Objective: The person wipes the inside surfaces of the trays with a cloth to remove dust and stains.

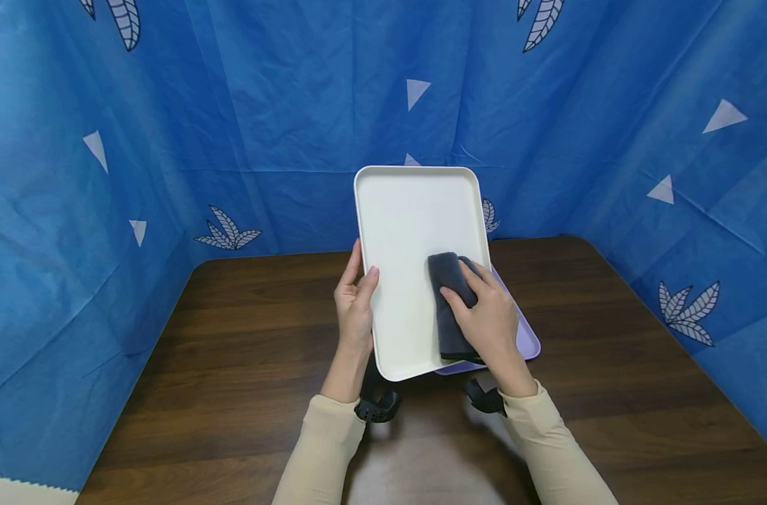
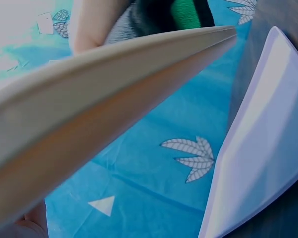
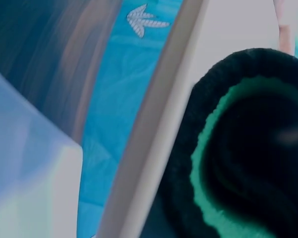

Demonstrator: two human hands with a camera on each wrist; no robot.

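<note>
My left hand (image 1: 356, 301) holds a white rectangular tray (image 1: 402, 231) by its left edge, thumb on the rim and fingers behind it. The tray is raised and tilted so its inner face shows in the head view. With my right hand (image 1: 489, 315) I grip a folded dark grey cloth (image 1: 448, 301), which lies against the tray's lower right part. In the right wrist view the cloth (image 3: 188, 198) appears as a dark roll with a green inner side. Behind the white tray a purple tray (image 1: 530, 342) is partly hidden.
A brown wooden table (image 1: 250, 365) lies below, with the purple tray on it. Blue curtains (image 1: 282, 105) with leaf and triangle prints surround the table at the back and both sides. Black bands (image 1: 378, 407) sit at both wrists.
</note>
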